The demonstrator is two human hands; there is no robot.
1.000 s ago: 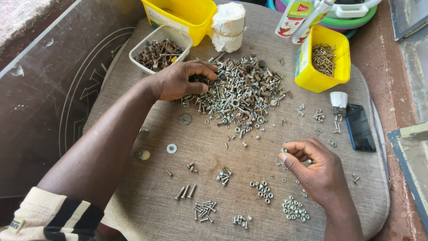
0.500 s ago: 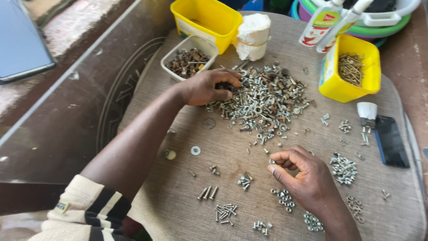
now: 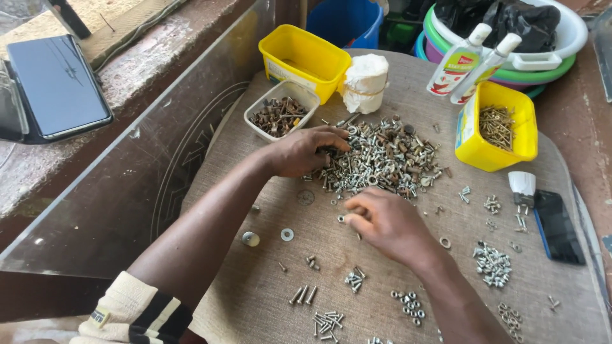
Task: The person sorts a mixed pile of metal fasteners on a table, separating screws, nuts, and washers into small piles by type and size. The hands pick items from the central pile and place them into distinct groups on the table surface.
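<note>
The sorting of fasteners is under way: the left hand (image 3: 306, 151) rests with curled fingers on the pile of screws (image 3: 382, 156) on the bench (image 3: 268, 280), while the right hand (image 3: 389, 223), grip pinched on a small screw (image 3: 342, 218), likely needs a matching heap to drop it on.

Silvery screws (image 3: 382, 159) heaped under my left hand (image 3: 305, 151), yellow tub (image 3: 497, 127) beyond my right hand (image 3: 389, 223), cream black-striped cuff (image 3: 137, 312) on my left arm, white tray (image 3: 280, 114) of rusty-brown screws by my left fingers.

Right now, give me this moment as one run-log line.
left hand: resting on the grey heap of mixed metal screws | right hand: pinching a small fastener, too small to identify | surface: round brown table
</note>
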